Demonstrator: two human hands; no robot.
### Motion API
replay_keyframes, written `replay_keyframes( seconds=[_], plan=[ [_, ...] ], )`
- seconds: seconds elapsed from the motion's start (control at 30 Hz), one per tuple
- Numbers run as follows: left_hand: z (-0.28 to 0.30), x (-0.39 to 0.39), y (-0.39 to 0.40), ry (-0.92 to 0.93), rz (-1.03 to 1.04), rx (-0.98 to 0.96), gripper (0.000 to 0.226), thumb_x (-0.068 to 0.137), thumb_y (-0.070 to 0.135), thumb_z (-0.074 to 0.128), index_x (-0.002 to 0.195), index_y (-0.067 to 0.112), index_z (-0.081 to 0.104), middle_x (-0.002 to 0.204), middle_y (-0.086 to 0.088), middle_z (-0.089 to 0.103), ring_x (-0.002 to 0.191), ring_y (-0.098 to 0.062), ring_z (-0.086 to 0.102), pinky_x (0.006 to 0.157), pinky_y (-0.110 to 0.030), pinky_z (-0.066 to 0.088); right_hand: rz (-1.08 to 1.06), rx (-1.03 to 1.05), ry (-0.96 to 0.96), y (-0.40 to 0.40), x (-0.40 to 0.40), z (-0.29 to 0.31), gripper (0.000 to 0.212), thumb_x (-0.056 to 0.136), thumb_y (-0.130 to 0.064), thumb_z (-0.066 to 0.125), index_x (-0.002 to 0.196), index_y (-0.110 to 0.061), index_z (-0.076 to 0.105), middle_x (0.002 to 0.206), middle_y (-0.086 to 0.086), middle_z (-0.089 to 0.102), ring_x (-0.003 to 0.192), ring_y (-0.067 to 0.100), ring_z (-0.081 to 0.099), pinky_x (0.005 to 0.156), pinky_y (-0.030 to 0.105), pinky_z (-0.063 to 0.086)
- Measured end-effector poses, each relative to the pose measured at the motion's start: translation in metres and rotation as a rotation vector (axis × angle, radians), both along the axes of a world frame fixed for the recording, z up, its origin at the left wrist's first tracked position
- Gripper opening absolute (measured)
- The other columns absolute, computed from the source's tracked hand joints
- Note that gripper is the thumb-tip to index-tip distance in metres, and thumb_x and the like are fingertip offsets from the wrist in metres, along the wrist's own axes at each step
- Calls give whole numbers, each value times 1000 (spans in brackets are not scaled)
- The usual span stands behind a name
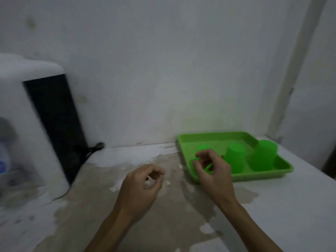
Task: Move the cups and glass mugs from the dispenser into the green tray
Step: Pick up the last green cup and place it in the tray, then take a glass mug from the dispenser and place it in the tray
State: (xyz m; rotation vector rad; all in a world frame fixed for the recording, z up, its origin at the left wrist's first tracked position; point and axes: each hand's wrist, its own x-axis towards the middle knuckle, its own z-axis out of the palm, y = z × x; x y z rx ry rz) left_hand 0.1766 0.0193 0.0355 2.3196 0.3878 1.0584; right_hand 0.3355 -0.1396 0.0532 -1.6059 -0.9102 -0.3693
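Note:
A green tray (216, 138) lies on the counter at the right, against the wall. Three green cups stand upside down in it: one at the left (204, 148), one in the middle (235, 159), one at the right (263, 155). My right hand (212, 170) hovers over the tray's near left corner, just in front of the left cup, fingers curled and apart, holding nothing. My left hand (143, 184) hangs over the counter left of the tray, fingers loosely curled, empty. The white dispenser (23, 124) stands at the far left, blurred; whether cups or mugs remain on it is unclear.
The dispenser has a black side panel (56, 120) with a black cable (94, 148) coiled at its foot. The counter (127, 224) is worn, with patchy white and brown areas. A white wall runs behind, with a corner post (294, 79) at the right.

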Motion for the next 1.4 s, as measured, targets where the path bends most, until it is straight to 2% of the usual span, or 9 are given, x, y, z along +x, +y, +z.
replay_keyframes(
  seconds=[0.27,0.43,0.57,0.63,0.73,0.87,1.0,1.2,1.4],
  plan=[
    [-13,-123,69,-91,289,73,17,88,21,69,95,37,64,95,21,61,89,-2,63,74,-19,51,317,-105,131,103,-104,-15,20,81,-11,72,77,-29,65,76,-8,68,63,6,62,53,13,40],
    [-26,-179,97,-216,514,159,12,88,16,65,97,22,69,98,8,61,89,-8,63,78,-21,51,442,-141,306,160,-163,-32,16,83,-9,69,74,-22,68,66,-10,65,59,3,56,53,14,43],
    [-33,-202,116,-346,711,137,14,85,10,68,98,12,70,101,-2,61,93,-16,63,89,-8,44,524,-195,414,195,-203,-43,13,85,-10,66,76,-18,70,64,-4,65,59,5,57,55,19,49],
    [-33,-205,122,-387,772,54,31,81,6,74,108,15,64,108,0,56,100,-14,59,95,-5,40,548,-218,425,208,-216,-47,14,84,-8,66,75,-17,70,61,-7,63,57,2,55,55,17,48],
    [-30,-204,128,-407,790,-94,58,80,13,79,129,21,50,123,9,46,113,-9,53,98,-4,37,561,-263,420,216,-222,-50,15,85,-7,66,74,-17,71,60,-7,62,54,0,53,54,13,46],
    [-33,-201,138,-408,751,-255,74,85,22,77,147,23,35,143,3,45,129,-13,52,106,-23,43,555,-269,435,217,-218,-52,13,85,-3,66,75,-11,71,53,-13,59,49,-2,50,50,11,43],
    [-38,-200,148,-400,715,-350,81,87,25,73,155,27,29,152,4,47,131,-9,51,94,-2,35,552,-311,402,215,-218,-51,12,85,-5,66,76,-11,71,58,-9,60,51,-2,51,51,11,44],
    [-38,-202,159,-401,715,-492,84,80,40,77,154,36,37,146,12,57,129,-7,54,104,-25,43,554,-337,407,213,-219,-52,9,84,-9,67,76,-12,72,64,-2,62,54,0,51,52,15,44],
    [-32,-205,150,-436,668,-548,76,70,40,88,137,35,54,116,20,66,101,13,62,80,-8,51,566,-325,449,210,-218,-51,10,84,-9,65,77,-11,72,65,-1,63,55,1,52,52,16,45]
  ],
)
